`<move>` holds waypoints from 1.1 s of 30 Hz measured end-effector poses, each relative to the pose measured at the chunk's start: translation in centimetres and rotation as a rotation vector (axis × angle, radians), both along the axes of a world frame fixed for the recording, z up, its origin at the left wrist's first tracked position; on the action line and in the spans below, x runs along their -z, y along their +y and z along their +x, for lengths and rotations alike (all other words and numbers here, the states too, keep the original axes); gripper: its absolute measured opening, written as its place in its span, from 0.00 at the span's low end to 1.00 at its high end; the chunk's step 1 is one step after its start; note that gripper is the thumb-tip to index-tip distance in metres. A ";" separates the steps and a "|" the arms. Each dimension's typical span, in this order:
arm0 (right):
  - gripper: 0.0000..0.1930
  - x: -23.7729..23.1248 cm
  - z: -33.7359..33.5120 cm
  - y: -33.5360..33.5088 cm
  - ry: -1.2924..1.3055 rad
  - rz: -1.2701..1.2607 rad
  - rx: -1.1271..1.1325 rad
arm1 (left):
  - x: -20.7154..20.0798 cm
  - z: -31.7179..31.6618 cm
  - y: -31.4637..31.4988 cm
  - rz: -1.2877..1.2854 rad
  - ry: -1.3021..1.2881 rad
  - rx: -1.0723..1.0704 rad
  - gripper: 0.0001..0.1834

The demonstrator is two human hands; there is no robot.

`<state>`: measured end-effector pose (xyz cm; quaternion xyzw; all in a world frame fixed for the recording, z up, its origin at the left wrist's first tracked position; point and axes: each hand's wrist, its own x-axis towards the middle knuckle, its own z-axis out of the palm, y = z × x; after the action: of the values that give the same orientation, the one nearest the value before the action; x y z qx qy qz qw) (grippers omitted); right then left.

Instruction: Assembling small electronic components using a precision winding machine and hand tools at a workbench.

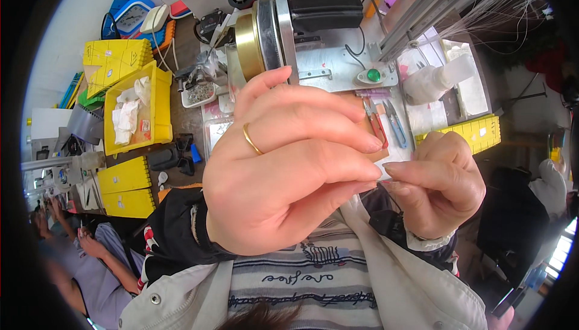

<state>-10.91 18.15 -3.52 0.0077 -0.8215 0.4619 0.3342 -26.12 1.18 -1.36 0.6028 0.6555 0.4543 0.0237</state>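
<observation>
My left hand (289,161), with a gold ring on one finger, is held up in front of my chest, its thumb and index fingertip pinched together. Close to those fingertips, my right hand (437,185) makes a pinch of its own with thumb and index finger. Whatever lies between the fingers is too small or fine to make out. Just beyond the hands, a red-handled pair of snips (376,126) and a blue-handled tool (395,126) lie on the bench. The left hand hides part of the bench behind it.
A machine with a brass-coloured wheel (246,46) and a green button (374,75) stands at the back. A white squeeze bottle (429,85) is right of it. At left are a yellow bin (158,104) with white cloths and a co-worker's arm (114,260). Fine strands (482,13) hang at upper right.
</observation>
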 end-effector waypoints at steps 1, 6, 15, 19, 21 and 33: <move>0.16 0.1 0.1 0.0 -0.001 -0.002 0.000 | -0.2 0.1 0.0 -0.008 -0.003 -0.009 0.08; 0.18 0.2 -0.4 -0.1 0.069 0.077 0.038 | -0.6 0.0 -0.2 -0.017 0.013 -0.019 0.06; 0.24 -0.6 0.0 0.0 0.179 0.338 -0.076 | -0.6 0.0 -0.8 0.004 0.093 -0.066 0.08; 0.25 -0.5 -0.2 0.0 0.163 0.430 -0.050 | -0.4 0.0 -0.9 0.022 0.105 -0.074 0.10; 0.20 -0.7 -0.1 -0.1 0.143 0.503 -0.014 | -0.4 -0.1 -0.9 0.030 0.105 -0.071 0.11; 0.09 -0.7 -1.3 -0.6 -0.048 0.019 -0.207 | 0.0 -0.2 -0.7 0.051 0.084 -0.051 0.08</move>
<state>-12.23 17.54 -2.79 0.0845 -0.8284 0.4862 0.2651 -26.34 0.45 -1.38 0.6050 0.6590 0.4458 -0.0309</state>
